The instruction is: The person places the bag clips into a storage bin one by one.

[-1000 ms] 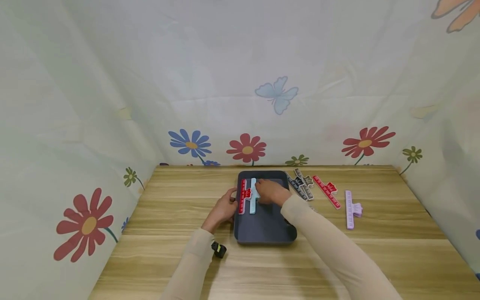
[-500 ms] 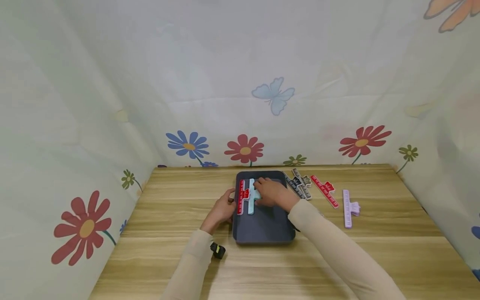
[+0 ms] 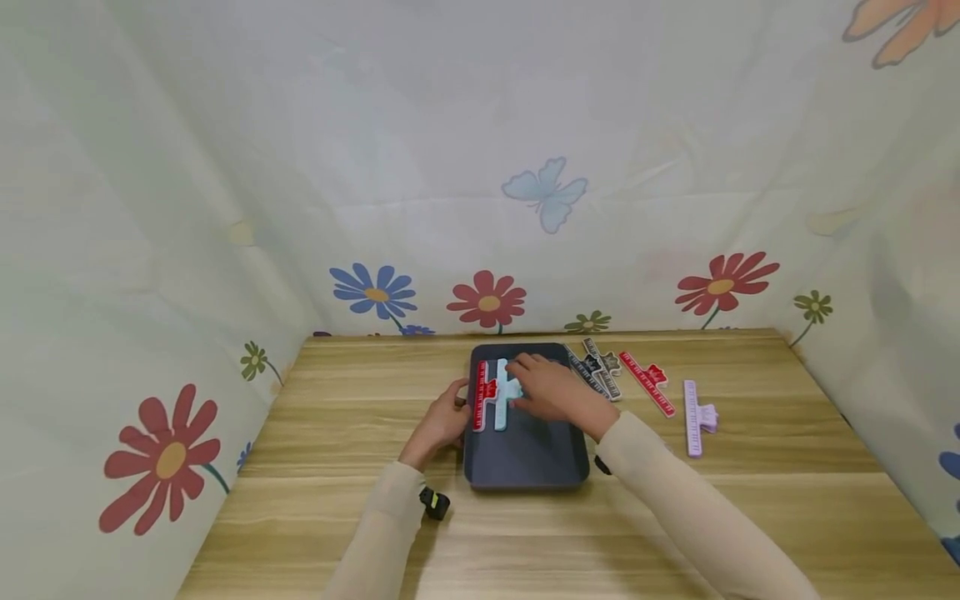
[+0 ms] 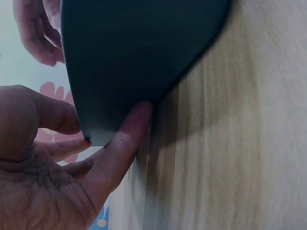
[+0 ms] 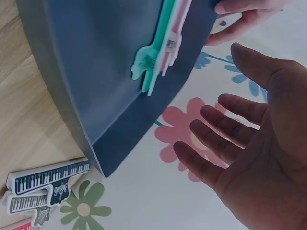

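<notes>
A dark rectangular tray lies on the table. At its left side my left hand holds the wall; the left wrist view shows the thumb against the outside and fingertips at the rim. Inside the tray, a red ruler-shaped clip and a light blue clip lie side by side along the left, handles pointing right. My right hand hovers over the tray beside the blue clip's handle. Its fingers are spread and hold nothing in the right wrist view, apart from the blue clip.
Right of the tray lie two overlapping black and grey clips, another red clip and a purple clip. A flower-print curtain stands behind the wooden table.
My right hand has let go of the light blue clip and drawn slightly right, its fingers opening out. The left hand stays at the tray's side.
</notes>
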{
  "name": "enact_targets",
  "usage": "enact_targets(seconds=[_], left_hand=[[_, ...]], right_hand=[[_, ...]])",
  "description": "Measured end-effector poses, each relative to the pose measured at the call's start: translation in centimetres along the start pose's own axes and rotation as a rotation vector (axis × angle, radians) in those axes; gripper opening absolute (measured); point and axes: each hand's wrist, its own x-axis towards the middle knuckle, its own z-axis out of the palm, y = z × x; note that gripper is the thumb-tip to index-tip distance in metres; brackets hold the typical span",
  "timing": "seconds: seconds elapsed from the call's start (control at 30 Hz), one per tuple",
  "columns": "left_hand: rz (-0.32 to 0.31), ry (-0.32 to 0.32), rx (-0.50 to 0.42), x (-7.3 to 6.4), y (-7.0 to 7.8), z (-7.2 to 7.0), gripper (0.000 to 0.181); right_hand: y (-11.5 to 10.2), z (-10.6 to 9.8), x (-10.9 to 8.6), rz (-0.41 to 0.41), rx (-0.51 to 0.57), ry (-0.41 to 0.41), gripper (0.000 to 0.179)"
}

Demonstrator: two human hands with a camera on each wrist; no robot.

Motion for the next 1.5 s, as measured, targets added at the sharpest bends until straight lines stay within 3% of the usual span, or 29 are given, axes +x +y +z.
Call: enact_targets(seconds=[0.23, 0.57, 1.13, 1.5], left_hand=[[0.024, 0.002, -0.003, -0.1, -0.3, 0.1, 0.055], [0.028, -0.001, -0.005, 0.0, -0.5, 0.1, 0.054], [0.029, 0.000, 0.001, -0.1, -0.4, 0.1, 0.054], [0.023, -0.001, -0.021, -0.1, -0.4, 0.0, 0.054]], right_hand=[[0.0, -0.7, -1.7, -0.052, 0.015, 0.083, 0.064], [0.7, -1.6, -4.0, -0.007, 0.037, 0.199, 0.062], [3.9, -1.9, -7.3, 0.063, 0.080, 0.222, 0.066], [6.8, -0.8, -9.4, 0.114, 0.084, 0.227, 0.064]])
